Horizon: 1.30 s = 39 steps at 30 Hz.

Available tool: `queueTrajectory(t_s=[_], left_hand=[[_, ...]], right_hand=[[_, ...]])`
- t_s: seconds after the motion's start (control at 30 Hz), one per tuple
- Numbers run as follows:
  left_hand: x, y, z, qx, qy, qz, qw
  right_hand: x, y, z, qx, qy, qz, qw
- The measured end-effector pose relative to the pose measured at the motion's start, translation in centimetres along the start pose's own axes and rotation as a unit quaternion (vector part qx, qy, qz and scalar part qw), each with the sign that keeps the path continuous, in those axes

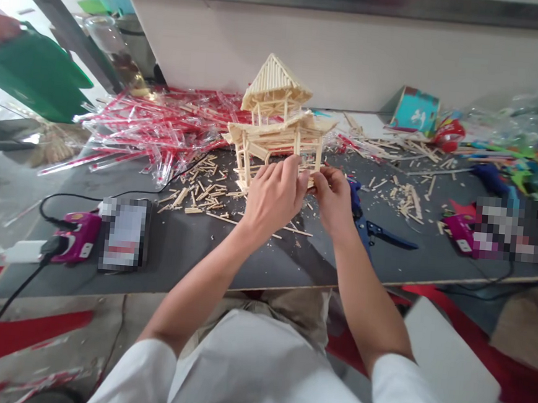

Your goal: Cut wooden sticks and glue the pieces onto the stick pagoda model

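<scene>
A small two-tiered pavilion model (279,128) built of pale wooden sticks stands upright on the dark table in front of me. My left hand (274,192) is closed at its lower front, with the fingers curled and the back of the hand covering part of the base. At the lower right corner my right hand (334,200) is closed in a pinch, close beside the left fingertips. What lies between the right fingertips is too small to make out. Just right of that hand, blue hand cutters (367,229) lie on the table, partly hidden by the wrist.
Short stick offcuts (200,190) are scattered left of the model. Red-and-clear plastic wrappers (163,125) pile up behind them. A phone (124,236) lies beside a purple power adapter (77,236) with cables. A teal paper cup (416,110) is tipped at the back right.
</scene>
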<state>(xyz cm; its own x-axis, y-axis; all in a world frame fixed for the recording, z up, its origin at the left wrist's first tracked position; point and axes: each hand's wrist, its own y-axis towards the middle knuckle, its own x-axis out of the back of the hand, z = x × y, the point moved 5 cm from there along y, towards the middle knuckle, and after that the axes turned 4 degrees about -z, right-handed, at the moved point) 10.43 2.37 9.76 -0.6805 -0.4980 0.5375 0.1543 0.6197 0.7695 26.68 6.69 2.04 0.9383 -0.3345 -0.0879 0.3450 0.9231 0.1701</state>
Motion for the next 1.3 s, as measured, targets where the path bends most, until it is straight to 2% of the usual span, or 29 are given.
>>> queueTrajectory(t_s=[0.1, 0.2, 0.27, 0.37, 0.47, 0.67, 0.9, 0.97, 1.07, 1.2, 1.3], left_hand=[[2.1, -0.5, 1.2, -0.03, 0.02, -0.026, 0.999], [4.4, -0.1, 3.3, -0.031, 0.046, -0.057, 0.997], [5.1, 0.7, 4.6, -0.029, 0.046, -0.046, 0.997], [4.5, 2.0, 5.6, -0.005, 0.04, 0.021, 0.999], [3.5, 3.1, 5.2, -0.004, 0.053, 0.057, 0.997], [2.8, 3.7, 4.7, 0.02, 0.049, 0.039, 0.998], [4.1, 2.3, 5.4, 0.014, -0.135, -0.01, 0.991], [4.7, 1.3, 5.6, 0.051, -0.202, -0.025, 0.978], [4.9, -0.5, 6.0, 0.15, -0.343, -0.016, 0.927], [3.9, -2.5, 6.4, 0.246, -0.455, 0.032, 0.855], [3.0, -3.4, 7.0, 0.295, -0.488, 0.037, 0.821]], right_hand=[[0.4, 0.0, -0.8, -0.003, 0.015, -0.001, 1.0], [0.6, -0.1, -1.4, -0.007, 0.023, 0.0, 1.0], [0.8, 0.0, -1.6, -0.015, 0.029, -0.013, 0.999], [1.1, 0.2, -1.9, -0.029, 0.036, -0.037, 0.998], [1.2, 0.2, -2.0, -0.036, 0.049, -0.04, 0.997], [1.6, 0.0, -2.3, -0.053, 0.057, -0.031, 0.996], [2.3, 0.2, -3.2, -0.05, 0.046, -0.023, 0.997], [2.4, 0.2, -3.3, -0.054, 0.039, -0.02, 0.998], [2.3, 0.1, -3.1, -0.057, 0.026, -0.014, 0.998], [2.1, 0.2, -2.9, -0.059, 0.041, -0.03, 0.997], [2.0, 0.6, -2.6, -0.07, 0.059, -0.043, 0.995]])
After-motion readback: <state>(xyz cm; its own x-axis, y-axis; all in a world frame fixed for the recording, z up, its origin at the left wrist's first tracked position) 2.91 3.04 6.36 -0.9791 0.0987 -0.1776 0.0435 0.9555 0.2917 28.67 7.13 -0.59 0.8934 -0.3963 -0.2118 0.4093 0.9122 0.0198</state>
